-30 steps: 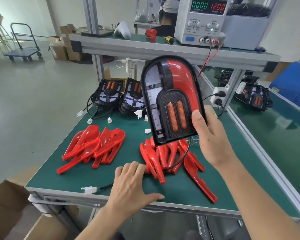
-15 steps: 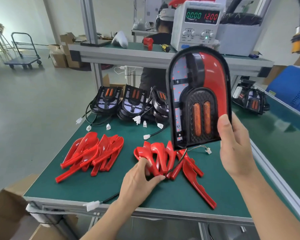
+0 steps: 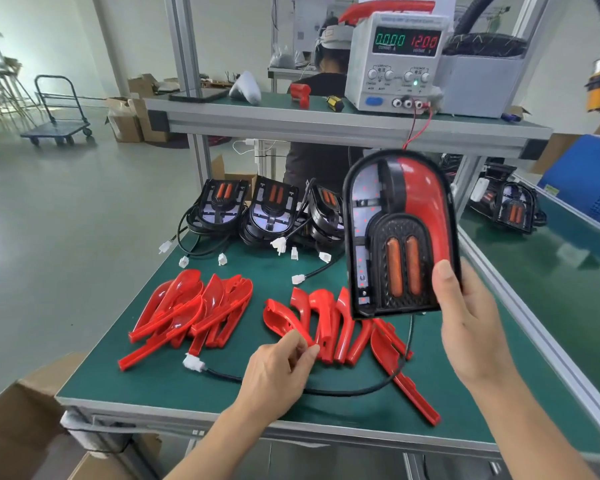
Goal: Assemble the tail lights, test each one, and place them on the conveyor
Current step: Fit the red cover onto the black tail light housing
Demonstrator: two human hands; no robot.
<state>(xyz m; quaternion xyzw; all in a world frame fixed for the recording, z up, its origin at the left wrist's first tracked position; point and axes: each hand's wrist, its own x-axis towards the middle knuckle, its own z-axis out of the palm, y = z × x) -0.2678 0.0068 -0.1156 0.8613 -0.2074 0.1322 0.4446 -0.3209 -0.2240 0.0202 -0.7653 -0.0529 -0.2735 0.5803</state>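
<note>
Held the tail light (image 3: 400,233) up off the bench in the right hand (image 3: 471,317), thumb across its lower right corner, fingers wrapped behind (couldn't see those). Faced the camera upright, rounded end up, red lens on the right side, two orange strips in the black grille. Trailed a black cable (image 3: 361,389) down onto the green bench (image 3: 520,403), ending in a white connector (image 3: 194,362) near the front edge.

Pinched a red lens piece (image 3: 284,320) with the left hand (image 3: 278,372), thumb and fingertips pressed together on its lower end, at the left of the nearer red pile (image 3: 347,330). Sat well left of that, a second red pile (image 3: 191,313). Lined up at the back, three black housings (image 3: 271,209) with loose white plugs. Read 0.000 and 12.00 on the power supply (image 3: 397,60) up on the shelf. Rested on the conveyor (image 3: 548,271) to the right, another tail light unit (image 3: 510,209).
</note>
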